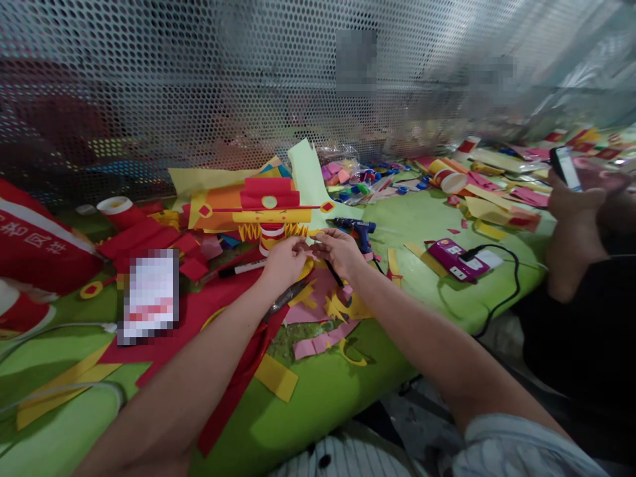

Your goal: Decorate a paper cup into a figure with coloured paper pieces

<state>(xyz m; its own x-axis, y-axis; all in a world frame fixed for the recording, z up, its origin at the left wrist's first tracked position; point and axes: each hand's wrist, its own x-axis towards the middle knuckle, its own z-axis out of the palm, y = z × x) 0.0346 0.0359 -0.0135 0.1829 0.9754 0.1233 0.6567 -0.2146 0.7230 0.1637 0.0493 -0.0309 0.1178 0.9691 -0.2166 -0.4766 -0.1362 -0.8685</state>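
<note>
My left hand [287,260] and my right hand [340,252] meet over the table, fingertips nearly touching. Both are pinched closed; whatever is between the fingers is too small to make out. Just beyond them stands a paper figure with a red hat [269,193], a yellow face [294,216] and folded yellow paper springs at its sides. Its red and white body [272,232] is partly hidden by my left hand. Behind my right hand lies a blue glue gun [365,228]. A white marker with a black cap [251,266] rests left of my left hand.
Red paper [199,305], a yellow strip [278,377] and a pink strip [325,340] lie on the green table. A blurred-out rectangular item [149,295] is at left. A purple power strip [457,260] with a cord sits right. Another person's hand [571,202] holds a phone [566,167].
</note>
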